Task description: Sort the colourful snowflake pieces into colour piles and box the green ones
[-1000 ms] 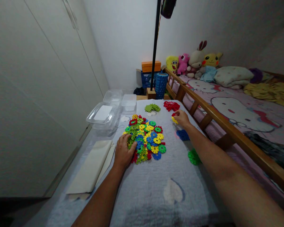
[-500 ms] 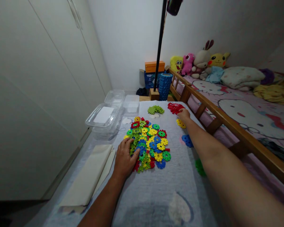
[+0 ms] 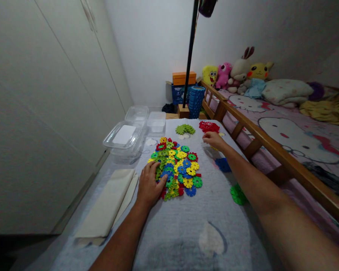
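My left hand (image 3: 150,183) lies with spread fingers on the left edge of a mixed pile of plastic interlocking pieces (image 3: 183,171), round discs and squarish ones in red, yellow, blue and green. No piece shows gripped in it. Over the cloth at the far right, my right hand (image 3: 215,141) hovers with loosely bent fingers and nothing visible in them. Just beyond it lies a heap of red pieces (image 3: 208,126). Yellow discs below this hand are mostly covered by it. Blue discs (image 3: 222,165) and green discs (image 3: 237,194) sit nearer me, partly behind my forearm.
Light-green pieces (image 3: 185,129) form a small heap at the back. Clear plastic containers (image 3: 121,137) stand at the left, behind a folded beige cloth (image 3: 107,205). A wooden bed rail (image 3: 260,146) borders the right side. A black pole (image 3: 190,56) rises behind the table.
My right hand has drawn back from the red heap, leftward and toward me, uncovering more of it. My left hand stays on the pile.
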`<state>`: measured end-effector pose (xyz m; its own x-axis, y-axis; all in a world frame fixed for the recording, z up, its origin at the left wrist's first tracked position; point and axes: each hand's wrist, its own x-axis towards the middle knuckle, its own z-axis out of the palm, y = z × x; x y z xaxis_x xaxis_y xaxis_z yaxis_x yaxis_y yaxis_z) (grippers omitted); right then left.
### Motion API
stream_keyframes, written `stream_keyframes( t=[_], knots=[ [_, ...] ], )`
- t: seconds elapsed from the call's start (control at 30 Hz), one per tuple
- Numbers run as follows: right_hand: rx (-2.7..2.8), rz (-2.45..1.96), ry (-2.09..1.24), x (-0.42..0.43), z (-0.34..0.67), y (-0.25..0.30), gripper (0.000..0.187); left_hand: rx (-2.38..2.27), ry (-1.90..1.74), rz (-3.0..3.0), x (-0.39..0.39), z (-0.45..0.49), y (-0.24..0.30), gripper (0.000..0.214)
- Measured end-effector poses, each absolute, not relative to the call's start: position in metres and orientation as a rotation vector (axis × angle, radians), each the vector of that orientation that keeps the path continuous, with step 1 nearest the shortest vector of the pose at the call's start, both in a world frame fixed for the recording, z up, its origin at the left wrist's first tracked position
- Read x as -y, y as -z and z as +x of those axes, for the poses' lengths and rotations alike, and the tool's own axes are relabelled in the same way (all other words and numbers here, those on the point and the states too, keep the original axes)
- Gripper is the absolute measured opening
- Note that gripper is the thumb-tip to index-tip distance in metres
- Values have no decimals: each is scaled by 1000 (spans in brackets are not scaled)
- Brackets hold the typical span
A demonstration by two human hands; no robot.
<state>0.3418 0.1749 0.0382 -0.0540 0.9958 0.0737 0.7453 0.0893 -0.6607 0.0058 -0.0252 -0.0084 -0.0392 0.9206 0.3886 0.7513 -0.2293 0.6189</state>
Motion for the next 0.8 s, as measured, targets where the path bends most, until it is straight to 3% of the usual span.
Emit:
stream_keyframes(
  t=[0.13, 0.27, 0.57, 0.8],
  knots=[
    [2352, -1577, -875, -146, 317, -40, 21, -1809, -1097, 2028, 26, 7, 6, 48],
    [2511, -1609, -687, -129, 301, -37, 20, -1814, -1088, 2032, 26, 7, 6, 48],
    [2163, -1532, -991, -118, 306, -40, 20, -1818, -1059, 2032, 25, 6, 7, 49],
    [1884, -1379, -677, -120, 306, -37, 17, -1825, -1082, 2035, 25, 7, 7, 48]
  ],
)
